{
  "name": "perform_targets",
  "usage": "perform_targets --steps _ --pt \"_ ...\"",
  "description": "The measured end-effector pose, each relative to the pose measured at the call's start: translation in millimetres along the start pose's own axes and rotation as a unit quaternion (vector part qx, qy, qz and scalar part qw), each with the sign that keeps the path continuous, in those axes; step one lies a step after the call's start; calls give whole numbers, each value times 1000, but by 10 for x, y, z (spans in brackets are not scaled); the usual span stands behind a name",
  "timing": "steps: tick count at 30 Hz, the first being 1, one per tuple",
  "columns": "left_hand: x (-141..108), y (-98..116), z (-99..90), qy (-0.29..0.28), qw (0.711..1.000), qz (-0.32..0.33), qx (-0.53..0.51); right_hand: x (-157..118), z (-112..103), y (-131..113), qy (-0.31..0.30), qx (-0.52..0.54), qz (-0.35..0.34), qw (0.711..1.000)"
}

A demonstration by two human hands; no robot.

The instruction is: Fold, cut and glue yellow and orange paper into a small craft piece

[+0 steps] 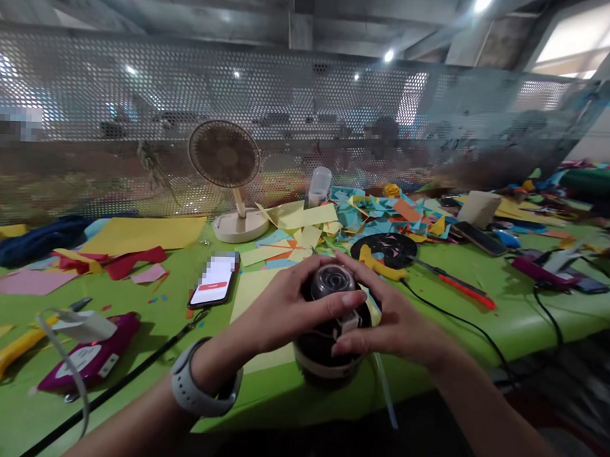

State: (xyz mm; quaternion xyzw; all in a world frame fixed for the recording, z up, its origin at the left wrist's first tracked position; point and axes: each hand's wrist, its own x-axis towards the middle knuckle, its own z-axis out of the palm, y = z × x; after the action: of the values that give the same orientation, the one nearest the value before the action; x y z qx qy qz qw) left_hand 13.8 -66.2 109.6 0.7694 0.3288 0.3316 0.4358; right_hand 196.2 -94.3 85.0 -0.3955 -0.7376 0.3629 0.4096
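A dark round container (324,372) with a pale band and a clear-topped lid stands at the table's front edge. Both hands are wrapped round its upper part. My left hand (295,301), with a grey watch on the wrist, has its thumb across the front of the lid. From the other side my right hand (389,318) curls round it, thumb near a small pale latch. Yellow paper (250,300) lies under and behind the container. To the left is a lit phone (216,279). A yellow glue gun (381,263) rests beyond the right hand.
Behind stands a small fan (241,225) beside a heap of coloured paper scraps (370,214). A purple power strip (93,354) and yellow cutter lie left. A red-handled tool (465,291), cables and a second purple strip (543,273) are right. A perforated metal screen spans the back.
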Motion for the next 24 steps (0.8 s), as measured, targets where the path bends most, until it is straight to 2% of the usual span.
perform_targets --steps 3,6,8,11,12,14,16,18,22,24 --pt "23 -1 -42 -14 1000 5 14 9 -58 38 4 -7 -15 1000" --pt "58 -28 -80 3 1000 -15 -5 7 8 59 13 22 -22 999" --pt "86 -84 -104 12 997 -32 -71 -1 63 71 24 35 -21 999" --pt "64 -216 -141 -9 978 -39 -205 -18 114 104 46 71 -10 996" --pt "26 -265 -152 -16 975 -36 -220 -24 123 118 49 84 -9 995" --pt "-94 -363 -164 -33 981 -27 -188 -39 136 147 44 88 -14 995" --pt "-249 -462 -150 -85 992 -43 -86 -68 158 170 37 58 -27 997" --pt "-401 -563 -93 -83 996 -29 -17 -124 198 182 46 23 -44 998" --pt "-655 -751 102 -4 1000 -19 -6 -278 303 197 92 -24 -69 993" --pt "-790 -810 177 32 999 -31 -16 -308 347 232 83 -35 -52 995"
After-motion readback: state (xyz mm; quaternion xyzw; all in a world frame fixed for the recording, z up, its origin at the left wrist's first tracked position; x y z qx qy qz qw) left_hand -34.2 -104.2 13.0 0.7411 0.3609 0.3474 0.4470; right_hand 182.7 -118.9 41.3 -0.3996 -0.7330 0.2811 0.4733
